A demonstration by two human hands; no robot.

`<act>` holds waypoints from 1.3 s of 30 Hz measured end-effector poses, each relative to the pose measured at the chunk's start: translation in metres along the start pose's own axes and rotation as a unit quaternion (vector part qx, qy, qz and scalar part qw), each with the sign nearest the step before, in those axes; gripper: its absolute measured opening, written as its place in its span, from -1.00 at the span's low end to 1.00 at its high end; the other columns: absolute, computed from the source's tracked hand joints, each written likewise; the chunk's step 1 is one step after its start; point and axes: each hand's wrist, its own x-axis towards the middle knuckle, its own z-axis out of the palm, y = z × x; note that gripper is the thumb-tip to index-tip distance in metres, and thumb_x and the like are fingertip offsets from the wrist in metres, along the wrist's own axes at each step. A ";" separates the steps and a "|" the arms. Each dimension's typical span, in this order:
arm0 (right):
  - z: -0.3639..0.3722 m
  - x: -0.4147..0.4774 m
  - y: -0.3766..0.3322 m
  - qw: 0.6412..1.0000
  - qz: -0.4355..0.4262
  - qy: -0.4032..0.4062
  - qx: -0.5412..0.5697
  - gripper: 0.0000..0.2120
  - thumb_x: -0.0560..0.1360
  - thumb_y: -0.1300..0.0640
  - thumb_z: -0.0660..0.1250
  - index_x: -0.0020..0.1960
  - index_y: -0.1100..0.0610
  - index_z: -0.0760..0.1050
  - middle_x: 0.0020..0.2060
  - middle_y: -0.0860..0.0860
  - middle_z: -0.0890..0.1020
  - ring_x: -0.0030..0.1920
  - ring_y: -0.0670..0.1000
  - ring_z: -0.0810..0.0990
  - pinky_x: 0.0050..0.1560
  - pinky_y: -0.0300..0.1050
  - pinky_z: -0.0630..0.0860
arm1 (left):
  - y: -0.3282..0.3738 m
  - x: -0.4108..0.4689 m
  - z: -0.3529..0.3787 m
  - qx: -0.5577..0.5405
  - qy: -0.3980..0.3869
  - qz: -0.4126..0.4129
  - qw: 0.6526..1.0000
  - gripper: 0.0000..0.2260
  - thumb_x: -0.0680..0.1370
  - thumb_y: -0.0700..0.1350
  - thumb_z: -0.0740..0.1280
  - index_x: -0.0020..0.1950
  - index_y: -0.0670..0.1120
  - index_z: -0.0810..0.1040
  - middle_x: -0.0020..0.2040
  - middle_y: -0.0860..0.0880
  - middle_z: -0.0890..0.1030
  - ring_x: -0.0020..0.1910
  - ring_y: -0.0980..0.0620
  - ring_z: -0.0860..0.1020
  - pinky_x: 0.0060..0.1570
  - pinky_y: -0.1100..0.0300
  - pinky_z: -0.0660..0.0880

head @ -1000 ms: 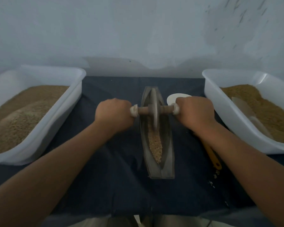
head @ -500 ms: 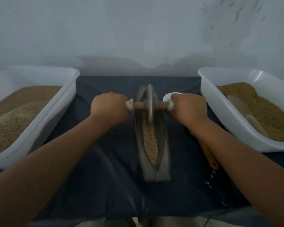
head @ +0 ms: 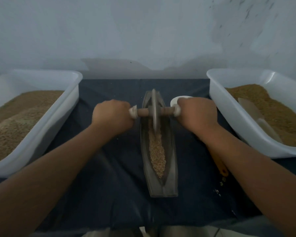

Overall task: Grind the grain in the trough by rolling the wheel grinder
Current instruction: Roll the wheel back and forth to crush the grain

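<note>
A long, dark, boat-shaped trough [head: 172, 151] lies lengthwise on a dark blue cloth in the middle of the view. Tan grain [head: 157, 151] fills its groove from the middle toward the near end. The wheel grinder [head: 154, 111], a thin metal disc on a wooden axle, stands upright in the far part of the trough. My left hand [head: 112, 115] is closed around the axle's left end. My right hand [head: 197, 112] is closed around its right end. Both axle tips are wrapped in white.
White plastic tubs of brown grain stand on each side, the left tub [head: 58, 120] and the right tub [head: 229, 117], the latter with a pale scoop [head: 253, 115] lying in it. A white bowl [head: 175, 100] peeks from behind my right hand. An orange handle [head: 222, 168] and spilled grains lie under my right forearm.
The wheel has rolled a short way toward the far end of the trough, baring more grain behind it. Both hands stayed closed on the axle.
</note>
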 end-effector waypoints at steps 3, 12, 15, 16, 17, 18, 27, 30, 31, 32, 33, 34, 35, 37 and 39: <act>-0.006 0.005 0.000 0.999 -0.016 -0.030 -0.014 -0.74 0.61 -0.04 0.27 -0.24 -0.02 0.46 -0.40 -0.05 0.48 -0.41 -0.01 0.45 -0.37 -0.05 0.49 | 0.000 -0.006 0.000 -0.011 -0.015 -0.015 1.000 -0.66 0.55 0.18 0.26 -0.33 0.03 0.34 -0.36 0.10 0.43 -0.36 -0.08 0.47 -0.30 0.12 0.36; -0.014 -0.082 0.010 0.998 -0.030 -0.005 0.062 -0.67 0.55 -0.20 0.19 -0.31 -0.07 0.33 -0.50 -0.13 0.38 -0.52 -0.05 0.39 -0.49 -0.05 0.47 | 0.000 -0.077 -0.017 0.061 0.065 0.095 0.991 -0.65 0.43 0.16 0.34 -0.37 0.05 0.23 -0.48 0.13 0.23 -0.57 0.01 0.26 -0.43 0.29 0.02; -0.001 -0.037 0.004 0.999 0.012 -0.031 0.028 -0.67 0.62 -0.16 0.21 -0.26 -0.04 0.38 -0.44 -0.08 0.45 -0.44 -0.02 0.45 -0.40 -0.07 0.47 | 0.006 -0.021 -0.014 0.056 0.001 0.046 0.997 -0.71 0.47 0.14 0.29 -0.35 0.03 0.32 -0.42 0.10 0.37 -0.45 -0.03 0.38 -0.39 0.20 0.27; 0.003 -0.022 0.003 0.999 0.019 -0.031 0.028 -0.69 0.61 -0.09 0.27 -0.27 -0.01 0.40 -0.43 -0.06 0.46 -0.43 0.01 0.45 -0.41 -0.09 0.41 | 0.007 -0.004 -0.015 0.050 -0.012 0.034 0.998 -0.73 0.47 0.13 0.29 -0.34 0.03 0.36 -0.39 0.09 0.41 -0.41 -0.06 0.44 -0.35 0.16 0.35; 0.004 -0.009 0.002 0.999 0.023 -0.027 0.030 -0.69 0.58 -0.01 0.34 -0.31 0.00 0.39 -0.44 -0.05 0.47 -0.44 0.01 0.43 -0.43 -0.13 0.31 | 0.008 0.008 -0.016 0.047 -0.022 0.026 0.998 -0.74 0.47 0.12 0.30 -0.33 0.02 0.38 -0.37 0.08 0.45 -0.38 -0.08 0.47 -0.31 0.14 0.40; 0.003 -0.003 0.000 0.999 0.025 -0.026 0.031 -0.67 0.55 0.04 0.38 -0.34 0.01 0.37 -0.46 -0.05 0.46 -0.46 -0.01 0.39 -0.44 -0.17 0.21 | 0.008 0.014 -0.017 0.046 -0.028 0.022 0.998 -0.75 0.47 0.11 0.31 -0.32 0.02 0.39 -0.36 0.07 0.46 -0.36 -0.09 0.48 -0.30 0.13 0.42; -0.021 -0.084 0.009 0.997 -0.057 0.037 0.022 -0.63 0.49 -0.22 0.23 -0.33 -0.13 0.13 -0.53 -0.18 0.12 -0.53 -0.22 0.10 -0.46 -0.26 -0.04 | -0.004 -0.091 -0.014 0.026 0.062 0.106 0.992 -0.52 0.33 0.08 0.56 -0.35 0.07 0.21 -0.47 0.13 0.23 -0.59 -0.03 0.24 -0.42 0.30 0.05; -0.010 -0.062 0.008 0.999 -0.029 0.003 0.012 -0.63 0.59 -0.19 0.22 -0.33 -0.07 0.31 -0.52 -0.13 0.30 -0.53 -0.10 0.29 -0.51 -0.21 0.22 | -0.003 -0.066 -0.008 0.053 0.049 0.080 0.994 -0.59 0.41 0.14 0.40 -0.37 0.06 0.19 -0.47 0.11 0.28 -0.53 -0.03 0.28 -0.42 0.26 0.05; -0.005 -0.046 0.005 1.000 -0.017 -0.003 0.007 -0.65 0.60 -0.14 0.26 -0.31 -0.05 0.35 -0.49 -0.11 0.35 -0.50 -0.07 0.34 -0.49 -0.17 0.29 | -0.002 -0.047 -0.005 0.049 0.039 0.063 0.996 -0.66 0.43 0.16 0.32 -0.37 0.05 0.25 -0.45 0.09 0.37 -0.49 -0.06 0.37 -0.42 0.23 0.14; -0.002 -0.029 0.004 1.000 -0.007 -0.003 0.008 -0.68 0.58 -0.08 0.31 -0.31 -0.04 0.36 -0.47 -0.10 0.38 -0.47 -0.05 0.36 -0.47 -0.15 0.29 | 0.000 -0.028 -0.004 0.038 0.024 0.040 0.998 -0.71 0.44 0.17 0.25 -0.35 0.03 0.31 -0.40 0.07 0.45 -0.44 -0.08 0.46 -0.39 0.20 0.24; 0.000 -0.013 0.002 1.000 0.000 -0.005 0.012 -0.69 0.57 -0.03 0.34 -0.31 -0.03 0.36 -0.46 -0.09 0.40 -0.46 -0.04 0.37 -0.45 -0.15 0.25 | 0.002 -0.011 -0.005 0.024 0.007 0.024 0.999 -0.72 0.45 0.17 0.20 -0.33 0.02 0.36 -0.36 0.06 0.50 -0.39 -0.09 0.51 -0.36 0.17 0.32; 0.001 -0.001 0.001 1.000 0.006 -0.016 0.016 -0.70 0.56 0.00 0.34 -0.32 -0.04 0.37 -0.45 -0.09 0.42 -0.45 -0.04 0.40 -0.43 -0.15 0.23 | 0.003 0.002 -0.007 0.015 -0.005 0.012 1.000 -0.72 0.47 0.17 0.18 -0.32 0.01 0.38 -0.33 0.05 0.52 -0.35 -0.10 0.53 -0.32 0.14 0.38; 0.001 0.006 0.001 0.999 0.009 -0.029 0.018 -0.71 0.56 0.01 0.33 -0.31 -0.04 0.38 -0.44 -0.09 0.44 -0.43 -0.03 0.43 -0.42 -0.14 0.24 | 0.004 0.009 -0.009 0.011 -0.012 0.006 1.000 -0.71 0.49 0.16 0.18 -0.32 0.01 0.39 -0.31 0.04 0.52 -0.33 -0.10 0.54 -0.29 0.13 0.41; 0.000 0.004 0.002 0.999 0.010 -0.041 0.019 -0.70 0.57 0.02 0.32 -0.32 -0.03 0.38 -0.44 -0.08 0.44 -0.43 -0.05 0.42 -0.42 -0.14 0.23 | 0.006 0.003 -0.011 0.014 -0.021 0.005 1.000 -0.71 0.52 0.15 0.21 -0.31 0.01 0.40 -0.32 0.04 0.52 -0.33 -0.10 0.54 -0.29 0.13 0.42; -0.003 -0.018 0.005 0.999 0.003 -0.031 0.021 -0.65 0.61 -0.08 0.29 -0.32 -0.04 0.34 -0.47 -0.10 0.40 -0.46 -0.11 0.34 -0.44 -0.15 0.24 | 0.005 -0.022 -0.012 0.031 -0.016 0.023 0.999 -0.69 0.53 0.14 0.25 -0.33 0.03 0.33 -0.38 0.08 0.44 -0.39 -0.07 0.49 -0.35 0.15 0.33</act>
